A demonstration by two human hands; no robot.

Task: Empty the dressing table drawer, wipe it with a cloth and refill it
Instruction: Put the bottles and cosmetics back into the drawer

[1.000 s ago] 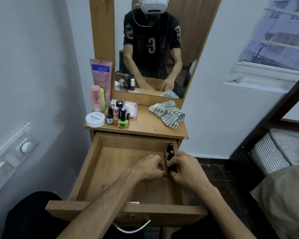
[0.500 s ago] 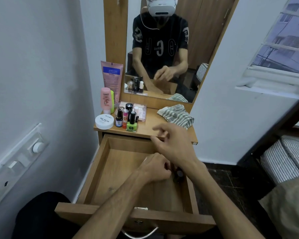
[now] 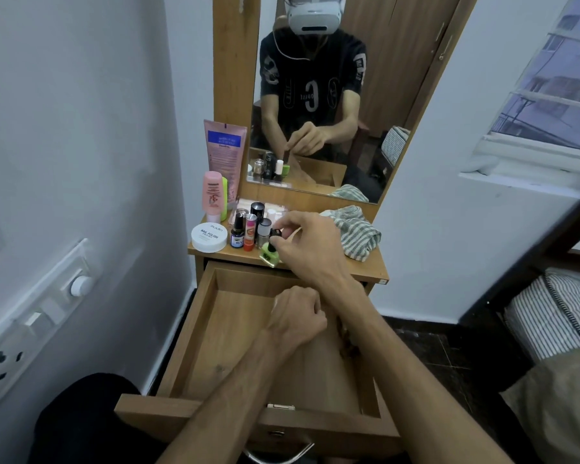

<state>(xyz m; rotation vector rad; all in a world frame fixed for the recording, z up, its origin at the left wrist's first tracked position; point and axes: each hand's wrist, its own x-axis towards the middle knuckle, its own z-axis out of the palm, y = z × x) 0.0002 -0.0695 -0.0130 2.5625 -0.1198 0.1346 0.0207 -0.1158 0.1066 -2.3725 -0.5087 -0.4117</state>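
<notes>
Head view: right hand (image 3: 310,244) pinches the black cap of a green nail-polish bottle (image 3: 269,254) at the tabletop's (image 3: 365,269) front edge; left hand (image 3: 297,318), curled, contents unclear, rests in the open wooden drawer (image 3: 195,329). Refilling seems barely begun.

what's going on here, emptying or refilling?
Can't tell direction from this shot. The right hand pinches the black cap of a green nail polish bottle at the dressing table's front edge, beside other cosmetics. The left hand sits curled inside the open drawer; what it holds is hidden. The striped cloth lies on top.
</notes>
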